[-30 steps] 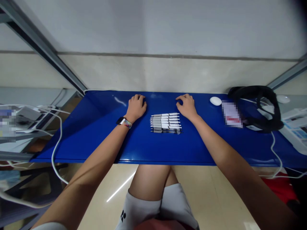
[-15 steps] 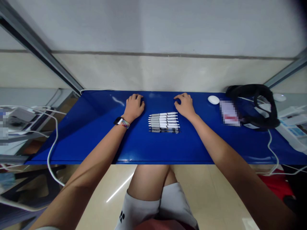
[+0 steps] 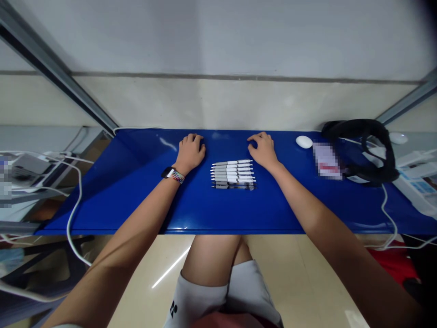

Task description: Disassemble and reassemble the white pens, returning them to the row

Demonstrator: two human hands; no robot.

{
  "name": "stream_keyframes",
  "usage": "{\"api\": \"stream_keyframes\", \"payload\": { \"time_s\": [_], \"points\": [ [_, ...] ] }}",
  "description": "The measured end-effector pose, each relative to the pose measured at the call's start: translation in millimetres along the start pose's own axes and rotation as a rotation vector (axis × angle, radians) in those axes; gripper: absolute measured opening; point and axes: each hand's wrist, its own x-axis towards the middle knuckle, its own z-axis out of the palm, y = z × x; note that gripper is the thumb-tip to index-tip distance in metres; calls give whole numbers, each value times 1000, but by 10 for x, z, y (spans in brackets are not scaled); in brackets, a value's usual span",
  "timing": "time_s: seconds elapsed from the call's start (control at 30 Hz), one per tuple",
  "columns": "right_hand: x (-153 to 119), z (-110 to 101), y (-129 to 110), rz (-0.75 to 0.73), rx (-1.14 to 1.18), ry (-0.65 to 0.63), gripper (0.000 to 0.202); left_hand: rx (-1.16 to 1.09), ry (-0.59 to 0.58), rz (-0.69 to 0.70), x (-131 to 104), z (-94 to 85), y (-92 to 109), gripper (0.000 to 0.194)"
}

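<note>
Several white-and-grey pens (image 3: 232,171) lie side by side in a neat row on the blue table (image 3: 205,212), tips toward the left. At the near end of the row is a clear pen with a dark grip (image 3: 234,186). My left hand (image 3: 191,150) rests on the table beyond and left of the pens, fingers spread and holding nothing. A dark watch and a woven bracelet (image 3: 178,176) circle that wrist. To the right of the pens, my right hand (image 3: 263,149) lies on the table with fingers apart and nothing in it. Neither hand touches a pen.
A white oval object (image 3: 304,142), probably a mouse, sits right of my right hand. Beside it are a blurred-out card or packet (image 3: 327,160) and a black strapped headset (image 3: 385,150). White cables (image 3: 81,191) hang at the left. A wall (image 3: 225,102) stands behind the table.
</note>
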Motion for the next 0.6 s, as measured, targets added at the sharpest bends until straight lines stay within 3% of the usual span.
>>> {"api": "stream_keyframes", "payload": {
  "time_s": [0.6],
  "points": [
    [-14,9,-11,-10,-8,23,28,8,6,15,1,3,-5,46]
  ]
}}
